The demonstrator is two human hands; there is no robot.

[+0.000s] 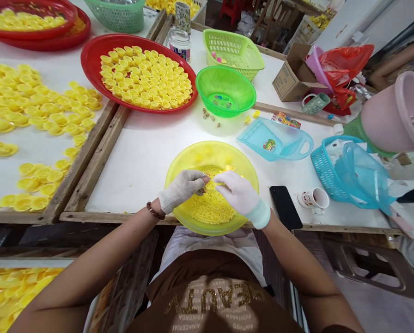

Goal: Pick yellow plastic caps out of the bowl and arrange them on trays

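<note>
A translucent yellow bowl (179,162) stands at the table's front edge, with many small yellow plastic pieces (210,210) in it. Over its middle, my left hand (186,187), in a white knit glove with bare fingertips showing, pinches a small yellow plastic piece (210,184). My right hand (237,192), in a white glove with a pale green cuff, has its fingers closed close beside the left fingertips. Whatever is between the right fingers is hidden. A few larger yellow pieces (229,168) show just behind the right hand.
Behind the bowl are a green basin (226,104) and a red tray (89,60) of yellow cups (144,78). To the right lie a blue scoop-shaped tray (279,138), a black phone (285,206) and a mug (313,200). A wooden ledge (98,159) runs along the left.
</note>
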